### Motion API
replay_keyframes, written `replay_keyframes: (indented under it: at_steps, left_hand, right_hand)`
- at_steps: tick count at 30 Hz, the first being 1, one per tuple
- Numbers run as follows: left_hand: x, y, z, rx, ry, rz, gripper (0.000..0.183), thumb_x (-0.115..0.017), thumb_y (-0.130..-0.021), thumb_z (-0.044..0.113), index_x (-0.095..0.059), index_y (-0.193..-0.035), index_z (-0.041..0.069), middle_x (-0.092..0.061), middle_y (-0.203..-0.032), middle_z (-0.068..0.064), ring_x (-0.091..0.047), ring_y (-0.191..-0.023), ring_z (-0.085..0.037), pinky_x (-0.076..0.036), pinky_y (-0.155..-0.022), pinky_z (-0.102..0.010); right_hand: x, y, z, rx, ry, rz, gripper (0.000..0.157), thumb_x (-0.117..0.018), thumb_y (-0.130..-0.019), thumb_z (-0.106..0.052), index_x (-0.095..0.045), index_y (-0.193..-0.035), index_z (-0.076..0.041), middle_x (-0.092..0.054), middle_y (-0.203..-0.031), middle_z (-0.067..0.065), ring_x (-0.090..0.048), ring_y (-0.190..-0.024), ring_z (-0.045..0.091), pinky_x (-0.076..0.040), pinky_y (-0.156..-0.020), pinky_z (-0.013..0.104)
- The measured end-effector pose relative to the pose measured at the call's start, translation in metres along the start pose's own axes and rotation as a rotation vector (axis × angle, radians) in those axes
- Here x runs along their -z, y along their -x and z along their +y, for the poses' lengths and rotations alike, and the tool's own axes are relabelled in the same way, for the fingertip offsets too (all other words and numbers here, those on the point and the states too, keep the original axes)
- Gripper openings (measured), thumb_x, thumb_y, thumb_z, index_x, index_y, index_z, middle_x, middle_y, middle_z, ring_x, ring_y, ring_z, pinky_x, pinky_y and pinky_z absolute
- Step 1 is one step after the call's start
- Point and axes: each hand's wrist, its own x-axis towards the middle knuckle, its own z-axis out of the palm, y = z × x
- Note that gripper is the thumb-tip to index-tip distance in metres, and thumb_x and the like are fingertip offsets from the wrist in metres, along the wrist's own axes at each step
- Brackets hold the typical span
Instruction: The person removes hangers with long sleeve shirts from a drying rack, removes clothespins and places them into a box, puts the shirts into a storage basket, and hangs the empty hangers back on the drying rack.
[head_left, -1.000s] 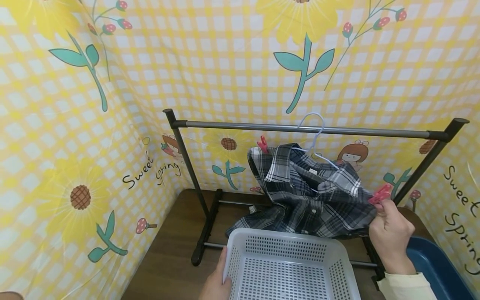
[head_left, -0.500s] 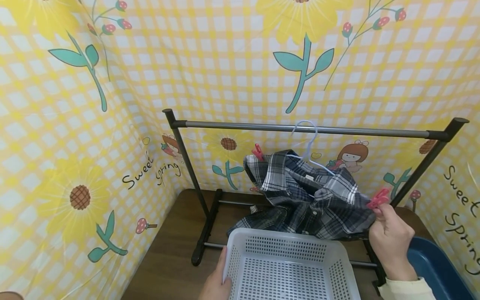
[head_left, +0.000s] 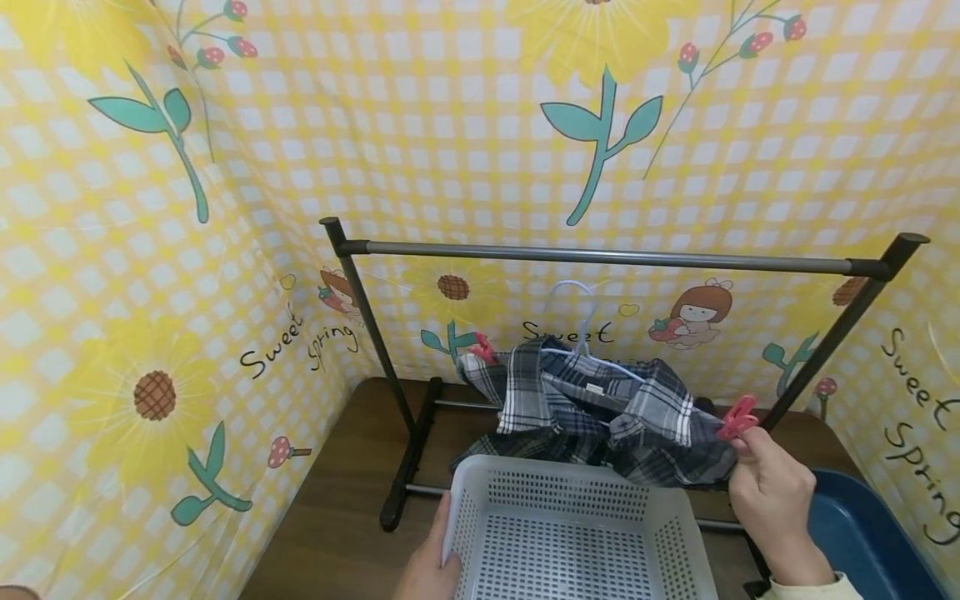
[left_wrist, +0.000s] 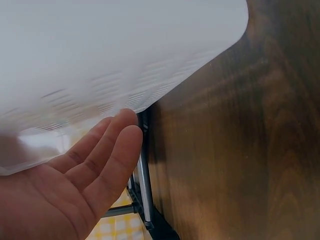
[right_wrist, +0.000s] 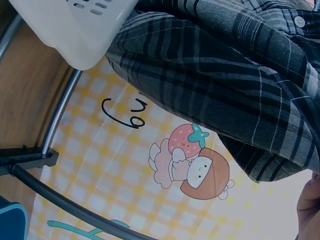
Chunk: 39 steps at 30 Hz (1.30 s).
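The plaid shirt (head_left: 570,417) is spread sideways on a pale hanger (head_left: 582,337) below the garment rack's rail (head_left: 600,256), reaching leftward from the right hand (head_left: 776,496), by which the red clothespin (head_left: 738,417) at its shoulder is pinched. In front, the perforated basket (head_left: 573,487) is clasped by the left hand (head_left: 429,562).

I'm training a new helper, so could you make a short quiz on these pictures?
1. Which thing does the left hand grip? A) tub B) basket C) table
2. True or false: the hook is off the rail.
3. How many red clips are visible on the shirt?

Key: 1. B; 2. True; 3. Two, one at each shoulder.
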Motion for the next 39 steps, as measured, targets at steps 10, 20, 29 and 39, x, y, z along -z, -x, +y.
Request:
replay_keyframes:
  at_steps: [10,20,29,39]
  left_hand:
    - [0.002,0.0,-0.002,-0.084,0.024,-0.031,0.077,-0.051,-0.093,0.016,-0.004,-0.153,0.026,-0.034,-0.139,-0.033,-0.055,-0.103,-0.042,-0.042,-0.079,-0.06]
    - [0.014,-0.001,-0.001,-0.233,0.088,-0.161,0.076,-0.047,-0.098,0.036,0.003,-0.152,0.018,-0.02,-0.143,-0.034,-0.042,-0.115,-0.052,-0.036,-0.083,-0.068]
    - [0.038,-0.002,0.026,-0.422,-0.031,0.291,0.064,-0.05,-0.099,0.029,-0.014,-0.152,0.025,-0.03,-0.145,-0.016,-0.029,-0.13,-0.04,-0.029,-0.093,-0.065]
    - [0.069,-0.022,0.066,-0.848,-0.183,0.311,0.026,-0.052,-0.096,0.006,-0.06,-0.119,0.015,-0.054,-0.125,0.003,-0.041,-0.124,-0.024,-0.032,-0.096,-0.053]
  right_hand:
    - [0.01,0.003,0.005,-0.007,-0.164,-0.079,0.042,-0.048,-0.097,-0.034,-0.065,-0.082,0.002,-0.063,-0.076,0.011,-0.052,-0.072,-0.006,-0.037,-0.07,0.01]
    - [0.023,0.007,0.01,-0.076,-0.266,-0.231,0.024,-0.054,-0.093,-0.023,-0.061,-0.08,-0.004,-0.058,-0.078,0.001,-0.046,-0.068,-0.006,-0.038,-0.062,0.014]
    - [0.026,0.016,0.011,-0.056,-0.302,-0.261,0.022,-0.052,-0.095,-0.019,-0.06,-0.08,-0.005,-0.06,-0.08,0.0,-0.046,-0.066,-0.003,-0.038,-0.059,0.015]
    - [0.028,0.025,0.008,-0.076,-0.306,-0.313,0.014,-0.054,-0.093,-0.013,-0.061,-0.082,-0.009,-0.058,-0.083,-0.004,-0.047,-0.071,-0.004,-0.04,-0.063,0.017]
